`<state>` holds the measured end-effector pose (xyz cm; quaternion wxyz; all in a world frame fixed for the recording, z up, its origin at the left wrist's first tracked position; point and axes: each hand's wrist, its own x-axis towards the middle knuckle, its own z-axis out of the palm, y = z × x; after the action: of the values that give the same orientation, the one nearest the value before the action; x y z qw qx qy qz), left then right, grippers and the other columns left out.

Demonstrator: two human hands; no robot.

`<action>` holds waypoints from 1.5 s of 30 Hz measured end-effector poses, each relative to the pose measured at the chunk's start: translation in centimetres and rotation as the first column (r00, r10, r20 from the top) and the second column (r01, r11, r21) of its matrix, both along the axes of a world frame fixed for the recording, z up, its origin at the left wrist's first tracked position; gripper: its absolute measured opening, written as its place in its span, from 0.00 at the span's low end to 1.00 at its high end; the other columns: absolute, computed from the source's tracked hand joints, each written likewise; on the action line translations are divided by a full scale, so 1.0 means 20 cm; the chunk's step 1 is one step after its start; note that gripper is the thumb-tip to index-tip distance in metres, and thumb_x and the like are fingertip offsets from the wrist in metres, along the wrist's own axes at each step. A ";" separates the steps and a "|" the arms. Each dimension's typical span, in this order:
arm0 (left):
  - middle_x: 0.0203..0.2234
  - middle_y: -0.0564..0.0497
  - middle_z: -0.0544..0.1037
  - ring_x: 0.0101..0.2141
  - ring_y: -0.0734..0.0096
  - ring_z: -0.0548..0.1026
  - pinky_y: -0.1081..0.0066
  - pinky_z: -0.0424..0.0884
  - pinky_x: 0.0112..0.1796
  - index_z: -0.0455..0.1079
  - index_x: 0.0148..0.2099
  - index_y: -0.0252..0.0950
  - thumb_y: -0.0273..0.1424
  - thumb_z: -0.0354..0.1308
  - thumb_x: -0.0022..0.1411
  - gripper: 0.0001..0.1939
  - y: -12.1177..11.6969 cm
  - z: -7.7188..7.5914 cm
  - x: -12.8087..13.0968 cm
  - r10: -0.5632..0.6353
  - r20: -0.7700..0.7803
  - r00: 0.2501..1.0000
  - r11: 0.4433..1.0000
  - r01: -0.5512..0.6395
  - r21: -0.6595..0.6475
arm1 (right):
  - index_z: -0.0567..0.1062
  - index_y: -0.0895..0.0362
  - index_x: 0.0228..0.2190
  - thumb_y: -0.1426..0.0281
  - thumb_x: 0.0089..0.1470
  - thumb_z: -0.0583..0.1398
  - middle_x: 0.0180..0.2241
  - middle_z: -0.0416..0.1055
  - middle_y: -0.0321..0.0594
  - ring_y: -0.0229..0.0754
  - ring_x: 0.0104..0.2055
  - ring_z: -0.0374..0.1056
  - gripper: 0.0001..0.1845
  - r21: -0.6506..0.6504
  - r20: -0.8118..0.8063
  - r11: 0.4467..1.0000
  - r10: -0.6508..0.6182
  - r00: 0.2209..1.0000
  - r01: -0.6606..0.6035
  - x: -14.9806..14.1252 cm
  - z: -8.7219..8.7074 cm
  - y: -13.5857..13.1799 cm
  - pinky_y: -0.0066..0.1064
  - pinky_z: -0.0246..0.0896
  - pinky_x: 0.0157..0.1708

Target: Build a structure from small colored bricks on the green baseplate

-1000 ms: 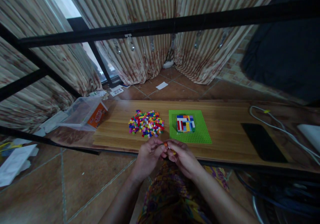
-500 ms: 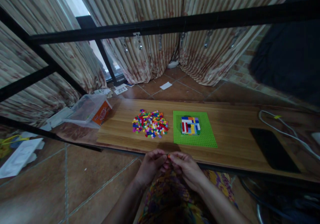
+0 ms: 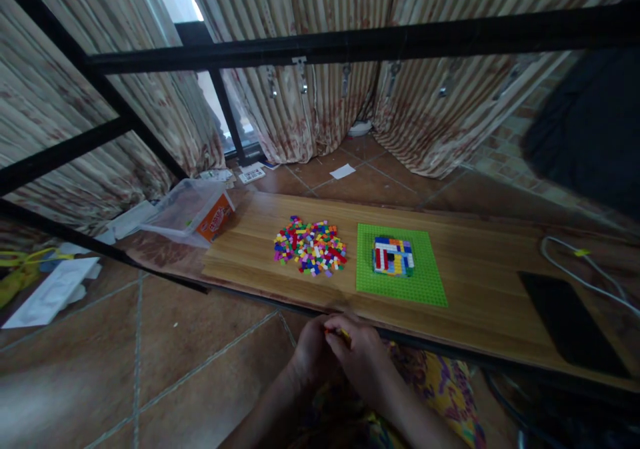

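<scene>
My right hand is closed, with a small yellow toy brick showing between thumb and forefinger. At its fingertips, against my left hand, is a small orange-red brick. The left fingers are curled and mostly hidden behind the right hand, so what they hold does not show. Both hands meet over my lap, by the table's front edge. Beyond them lies a heap of mixed bricks. Right of it, a square multicoloured brick build with a small dark gap stands on a green baseplate.
The wooden tabletop carries a dark flat slab and a white cable at the right. A clear plastic bin with an orange label lies at the left end. A black metal bar crosses behind, before striped curtains.
My hands have drawn closer together, the right now overlapping the left, and yellow shows in the right hand. The camera view has turned slightly left. Heap and build look the same.
</scene>
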<state>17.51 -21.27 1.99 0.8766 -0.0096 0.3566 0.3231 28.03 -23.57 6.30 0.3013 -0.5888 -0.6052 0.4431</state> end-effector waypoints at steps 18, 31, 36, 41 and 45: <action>0.25 0.50 0.75 0.27 0.77 0.72 0.76 0.68 0.32 0.71 0.29 0.31 0.29 0.58 0.53 0.05 0.31 0.22 -0.07 0.431 -0.379 0.819 0.895 -0.332 0.298 | 0.80 0.56 0.35 0.55 0.48 0.64 0.30 0.74 0.40 0.42 0.33 0.67 0.18 -0.286 -0.407 0.875 -0.481 0.777 0.392 0.10 -0.10 0.03 0.32 0.62 0.35; 0.31 0.44 0.79 0.35 0.64 0.76 0.65 0.70 0.40 0.71 0.31 0.34 0.40 0.45 0.62 0.18 0.94 0.07 -0.06 0.570 -0.714 0.408 0.703 0.209 0.680 | 0.80 0.58 0.32 0.74 0.34 0.63 0.35 0.77 0.43 0.44 0.41 0.72 0.16 -0.658 -0.562 0.732 -0.633 0.532 0.176 0.14 -0.21 -0.18 0.36 0.65 0.47; 0.33 0.44 0.79 0.38 0.62 0.76 0.65 0.68 0.45 0.72 0.32 0.35 0.39 0.45 0.64 0.19 0.96 0.05 -0.06 0.599 -0.745 0.293 0.634 0.395 0.665 | 0.80 0.58 0.31 0.73 0.34 0.62 0.36 0.77 0.44 0.45 0.40 0.73 0.15 -0.657 -0.558 0.729 -0.641 0.527 0.190 0.14 -0.25 -0.21 0.37 0.65 0.46; 0.34 0.44 0.80 0.38 0.65 0.76 0.68 0.69 0.43 0.73 0.34 0.35 0.37 0.43 0.66 0.19 0.94 0.07 -0.06 0.619 -0.754 0.219 0.581 0.518 0.628 | 0.79 0.57 0.32 0.74 0.35 0.62 0.33 0.76 0.42 0.42 0.37 0.73 0.16 -0.653 -0.581 0.742 -0.618 0.530 0.148 0.12 -0.27 -0.19 0.34 0.65 0.44; 0.34 0.47 0.80 0.37 0.68 0.76 0.71 0.69 0.42 0.74 0.38 0.34 0.35 0.45 0.65 0.17 0.93 0.11 -0.13 0.640 -0.757 0.133 0.578 0.566 0.588 | 0.79 0.57 0.29 0.73 0.34 0.65 0.29 0.76 0.41 0.42 0.35 0.73 0.13 -0.658 -0.608 0.748 -0.596 0.524 0.087 0.11 -0.29 -0.18 0.32 0.66 0.39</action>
<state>14.90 -2.64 4.15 0.2833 0.5974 0.6411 0.3897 30.19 -27.09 0.42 0.4376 -0.5017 -0.1157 0.7372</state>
